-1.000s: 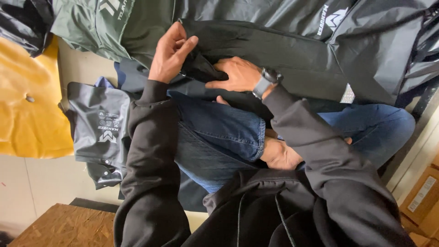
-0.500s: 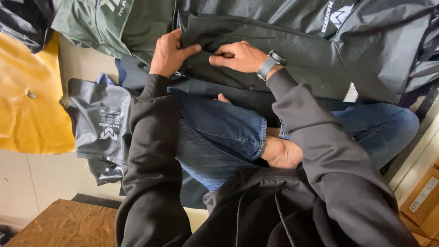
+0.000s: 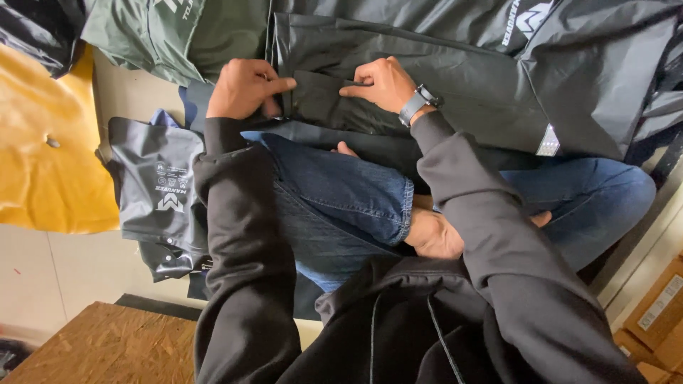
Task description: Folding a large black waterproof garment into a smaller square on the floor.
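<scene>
Pinching with the left hand [image 3: 245, 89]: fingers curled in, thumb and first finger squeezed on the edge of a small fold [image 3: 320, 107] in the black jacket [image 3: 469, 78]. Same with the right hand [image 3: 380, 82], just across from it: fingers bent, tips pressed down on the other side of that fold. Not flat, not let go. Both gripping the cloth, close together, with only the fold between them. On the right wrist, a dark watch [image 3: 421, 104].

So far: one small part tucked over and held in place near the middle of the jacket. Still to go, as far as can be judged: nearly all the rest. Most of the jacket spread out wide and loose, running off to the right and up past the top edge.

Where the jacket is: on the floor [image 3: 71, 263], right in front of crossed legs in blue jeans [image 3: 341, 192], its near edge touching the knees.

Around it: a green jacket [image 3: 178, 32] just beside it at the top left. Lower down on the left, a grey bag [image 3: 160, 192] with a folded thing inside, lying next to the left sleeve. Past that, a big yellow sheet [image 3: 43, 156]. At the bottom left, a wood board [image 3: 107, 348]. Far off at the bottom right, brown boxes [image 3: 658, 320].
</scene>
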